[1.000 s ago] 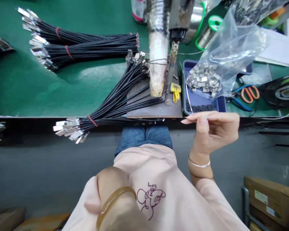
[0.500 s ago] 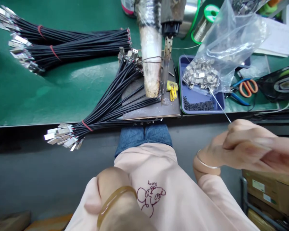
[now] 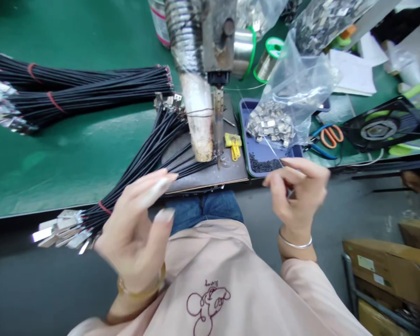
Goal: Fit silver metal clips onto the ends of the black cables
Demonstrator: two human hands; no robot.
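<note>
My left hand [image 3: 135, 228] is open over the near end of a bundle of black cables [image 3: 140, 172], its thumb apart from the fingers. White covers sit on its fingertips. It holds nothing that I can see. My right hand [image 3: 297, 193], closed in a pinch, has a thin silvery rod [image 3: 273, 150] whose exact kind I cannot make out. The rod slants up and left over a blue tray [image 3: 244, 140]. In that tray lie small metal connector shells [image 3: 271, 123], partly under a clear bag, and tiny black pieces [image 3: 262, 164].
A soldering iron [image 3: 218, 126] points down beside a wrapped extraction hose [image 3: 198, 116]. Yellow clips [image 3: 234, 147] lie on the board. Blue-handled pliers [image 3: 324, 151], orange-handled scissors [image 3: 332, 136] and a fan [image 3: 381, 126] stand right. More tied cables [image 3: 91, 91] lie left; solder spools [image 3: 269, 58] stand behind.
My left hand has come up and forward from beside my body to the cable bundle. The right hand has moved left with the silvery rod. The camera view has shifted.
</note>
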